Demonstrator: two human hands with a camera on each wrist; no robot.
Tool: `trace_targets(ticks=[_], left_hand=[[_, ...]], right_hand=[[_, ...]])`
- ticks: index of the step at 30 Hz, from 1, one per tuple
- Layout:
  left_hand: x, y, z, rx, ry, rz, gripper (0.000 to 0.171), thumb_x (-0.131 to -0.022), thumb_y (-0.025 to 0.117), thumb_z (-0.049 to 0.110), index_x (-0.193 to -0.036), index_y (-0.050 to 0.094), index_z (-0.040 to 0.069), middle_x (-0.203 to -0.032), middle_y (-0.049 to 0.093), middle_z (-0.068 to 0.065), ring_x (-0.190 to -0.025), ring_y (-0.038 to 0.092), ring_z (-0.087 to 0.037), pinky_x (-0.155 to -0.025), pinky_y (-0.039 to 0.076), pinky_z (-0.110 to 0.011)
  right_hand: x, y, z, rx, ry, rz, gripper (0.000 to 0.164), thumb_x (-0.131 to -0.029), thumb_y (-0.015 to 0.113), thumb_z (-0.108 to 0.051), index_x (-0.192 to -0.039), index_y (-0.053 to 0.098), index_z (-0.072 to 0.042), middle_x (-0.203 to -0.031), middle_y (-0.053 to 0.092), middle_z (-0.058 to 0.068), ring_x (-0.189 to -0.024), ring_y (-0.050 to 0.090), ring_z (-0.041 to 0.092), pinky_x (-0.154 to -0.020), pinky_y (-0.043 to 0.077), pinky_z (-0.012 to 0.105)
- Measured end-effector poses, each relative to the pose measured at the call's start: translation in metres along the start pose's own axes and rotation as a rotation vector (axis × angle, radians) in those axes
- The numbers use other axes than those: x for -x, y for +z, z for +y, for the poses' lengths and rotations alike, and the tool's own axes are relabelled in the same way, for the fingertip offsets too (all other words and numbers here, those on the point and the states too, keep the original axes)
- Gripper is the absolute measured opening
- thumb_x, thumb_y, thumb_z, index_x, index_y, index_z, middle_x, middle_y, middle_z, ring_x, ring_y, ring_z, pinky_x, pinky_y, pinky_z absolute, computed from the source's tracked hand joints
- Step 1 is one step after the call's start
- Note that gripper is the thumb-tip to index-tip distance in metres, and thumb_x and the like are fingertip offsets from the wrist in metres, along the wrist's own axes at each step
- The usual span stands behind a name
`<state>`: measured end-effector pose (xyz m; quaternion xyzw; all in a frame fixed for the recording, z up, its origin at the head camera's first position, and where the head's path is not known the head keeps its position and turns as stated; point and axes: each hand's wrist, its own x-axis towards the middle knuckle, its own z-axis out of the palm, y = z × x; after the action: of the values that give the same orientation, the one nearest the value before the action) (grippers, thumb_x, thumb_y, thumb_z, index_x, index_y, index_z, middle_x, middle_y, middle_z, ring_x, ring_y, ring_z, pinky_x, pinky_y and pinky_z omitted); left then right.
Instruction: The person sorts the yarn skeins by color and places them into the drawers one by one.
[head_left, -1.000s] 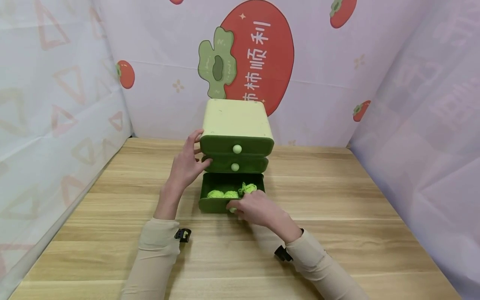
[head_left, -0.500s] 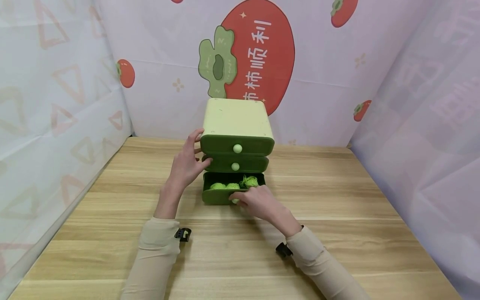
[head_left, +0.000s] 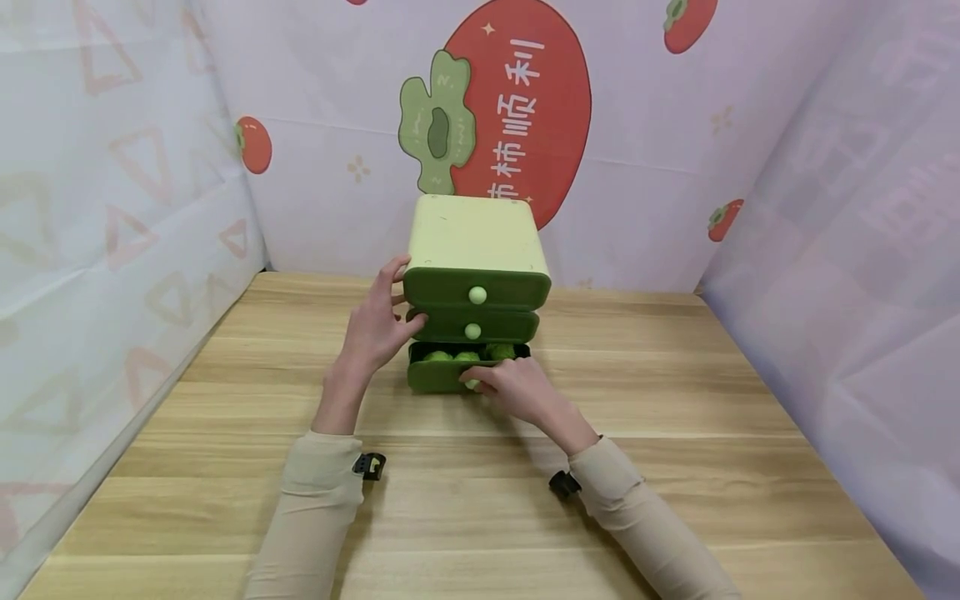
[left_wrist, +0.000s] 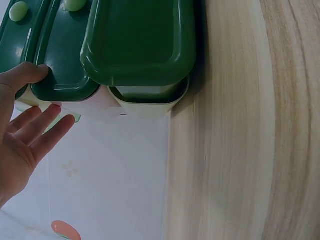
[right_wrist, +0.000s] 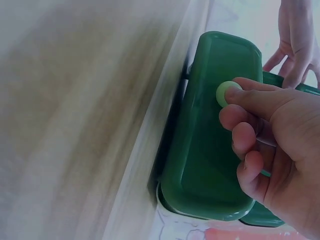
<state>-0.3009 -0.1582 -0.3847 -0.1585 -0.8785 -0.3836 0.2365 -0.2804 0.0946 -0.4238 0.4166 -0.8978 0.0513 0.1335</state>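
A small cabinet with a cream top (head_left: 480, 233) and three dark green drawer fronts stands on the table. Its bottom drawer (head_left: 435, 379) sticks out a little; several light green yarn balls (head_left: 437, 357) show over the front edge. My right hand (head_left: 521, 390) pinches this drawer's round pale knob (right_wrist: 222, 95) between thumb and index finger, the other fingers curled beside it. At the cabinet's left side my left hand (head_left: 372, 333) lies with its thumb on the middle drawer front (head_left: 450, 325) and nearly straight fingers against the side wall.
The wooden table (head_left: 637, 417) spreads out in front and to both sides. A printed cloth wall (head_left: 315, 192) rises close behind the cabinet, with further cloth walls left and right. Each wrist wears a black device (head_left: 565, 484).
My right hand has moved forward, away from me, pushing the bottom drawer further in, so less of the yarn balls shows. The left hand has kept its place on the cabinet.
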Motion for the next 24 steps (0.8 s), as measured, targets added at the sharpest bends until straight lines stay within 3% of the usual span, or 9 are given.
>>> trace_targets(ticks=[8, 12, 24], left_hand=[[0.000, 0.000, 0.001, 0.001, -0.003, 0.005, 0.088, -0.084, 0.077, 0.012, -0.152, 0.025, 0.029, -0.143, 0.050, -0.019, -0.108, 0.069, -0.038, -0.075, 0.061, -0.044], [0.000, -0.001, 0.002, -0.011, -0.007, 0.004, 0.088, -0.084, 0.077, 0.011, -0.153, 0.025, 0.029, -0.143, 0.051, -0.019, -0.107, 0.070, -0.037, -0.076, 0.061, -0.045], [0.000, -0.002, 0.001, -0.014, -0.012, -0.004, 0.088, -0.084, 0.077, 0.013, -0.153, 0.024, 0.029, -0.142, 0.051, -0.019, -0.108, 0.070, -0.036, -0.077, 0.061, -0.044]], right_hand=[[-0.011, 0.007, 0.010, -0.028, 0.003, 0.031, 0.018, -0.092, 0.072, -0.018, -0.107, 0.076, -0.028, -0.066, 0.069, -0.005, -0.051, 0.049, 0.007, -0.047, 0.040, 0.025], [-0.015, 0.007, 0.013, -0.053, 0.027, 0.017, 0.018, -0.094, 0.070, -0.019, -0.109, 0.076, -0.027, -0.070, 0.070, -0.004, -0.052, 0.050, 0.008, -0.046, 0.040, 0.025], [-0.023, 0.012, 0.019, -0.086, 0.032, 0.040, 0.017, -0.093, 0.071, -0.016, -0.108, 0.077, -0.023, -0.095, 0.076, -0.004, -0.068, 0.066, 0.012, -0.060, 0.053, 0.028]])
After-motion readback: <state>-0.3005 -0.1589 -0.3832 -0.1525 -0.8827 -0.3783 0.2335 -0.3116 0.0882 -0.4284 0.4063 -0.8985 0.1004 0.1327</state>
